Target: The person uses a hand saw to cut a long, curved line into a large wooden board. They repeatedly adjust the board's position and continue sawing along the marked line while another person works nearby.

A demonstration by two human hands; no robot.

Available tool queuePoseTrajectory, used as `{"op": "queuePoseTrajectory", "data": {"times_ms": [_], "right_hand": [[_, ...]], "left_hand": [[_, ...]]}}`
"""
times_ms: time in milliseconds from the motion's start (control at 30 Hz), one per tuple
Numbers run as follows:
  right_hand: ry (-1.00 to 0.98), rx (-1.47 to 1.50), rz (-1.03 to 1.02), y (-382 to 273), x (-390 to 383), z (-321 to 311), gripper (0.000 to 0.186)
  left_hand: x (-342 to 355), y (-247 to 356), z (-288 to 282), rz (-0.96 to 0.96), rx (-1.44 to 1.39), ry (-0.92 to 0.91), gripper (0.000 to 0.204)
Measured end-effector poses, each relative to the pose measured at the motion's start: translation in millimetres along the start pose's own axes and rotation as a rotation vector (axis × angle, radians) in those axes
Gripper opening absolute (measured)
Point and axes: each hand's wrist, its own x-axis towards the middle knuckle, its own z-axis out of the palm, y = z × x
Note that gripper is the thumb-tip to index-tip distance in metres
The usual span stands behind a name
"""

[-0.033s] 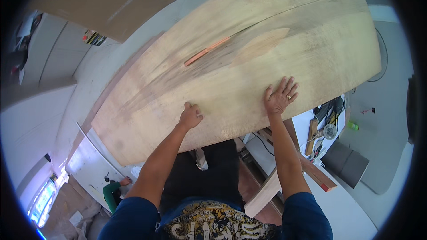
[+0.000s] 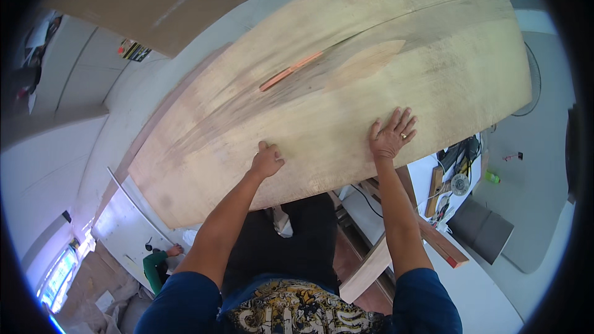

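A big pale plywood sheet (image 2: 322, 161) stretches across the view in front of me, curved at its far edge and streaked with grey-brown stains. My left hand (image 2: 268, 159) rests on its near part with the fingers curled in; whatever they may hold is hidden. Farther right, my right hand (image 2: 391, 138) lies flat on the same sheet, fingers spread, a ring on one of them. Beyond both hands a narrow orange stick (image 2: 291, 71) lies on the wood. A lighter leaf-shaped patch (image 2: 368, 62) shows to its right.
Wooden boards (image 2: 442, 244) jut out beneath the sheet beside my right arm. Right of them, a white worktop holds cables, tools and a round spool (image 2: 459, 184), near a grey box (image 2: 481, 229). At lower left another person's green sleeve (image 2: 153, 269) and hand show. Brown board (image 2: 148, 0) covers the far left.
Both hands stay in place on the sheet. The whole view has shifted very slightly.
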Motion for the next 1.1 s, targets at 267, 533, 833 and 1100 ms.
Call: {"op": "queuePoseTrajectory", "data": {"times_ms": [267,533,833,1100], "right_hand": [[0.021,-0.002,-0.002,-2,-5,1,0.079],[-0.033,-0.023,0.006,-8,-2,-3,0.08],[0.017,0.021,-0.003,-3,-4,4,0.081],[0.075,0.08,0.031,12,8,-6,0.074]], "left_hand": [[3,0,-5,-0.056,-0.012,-0.056,0.036],[15,-19,4,-0.112,-0.024,-0.122,0.041],[26,0,-17,-0.015,-0.028,-0.148,0.041],[18,171,-164,0.291,-0.133,0.356,0.03]]}}
